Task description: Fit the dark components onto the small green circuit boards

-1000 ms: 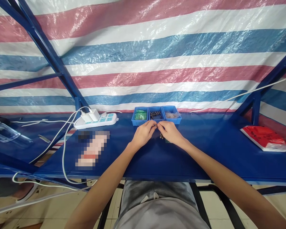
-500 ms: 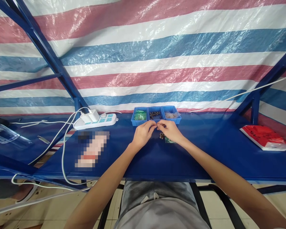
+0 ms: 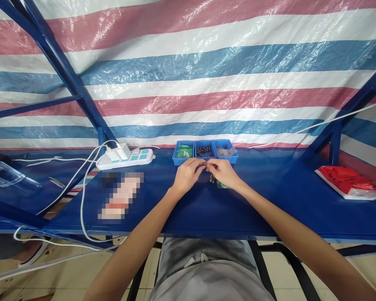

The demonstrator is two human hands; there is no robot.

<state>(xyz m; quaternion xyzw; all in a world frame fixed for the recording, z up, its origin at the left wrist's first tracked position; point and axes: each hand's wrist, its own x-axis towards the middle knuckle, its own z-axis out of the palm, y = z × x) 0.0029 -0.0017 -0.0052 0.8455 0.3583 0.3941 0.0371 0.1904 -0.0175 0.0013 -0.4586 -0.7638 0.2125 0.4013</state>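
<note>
Left hand (image 3: 186, 176) and right hand (image 3: 223, 173) pinch a tiny dark part (image 3: 204, 166) between meeting fingertips; steady wrists on the table (image 3: 269, 200) should help alignment.

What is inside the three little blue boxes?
The left blue box holds green bits, the middle box small dark pieces, the right box something pale and clear. What lies underneath is covered.
</note>
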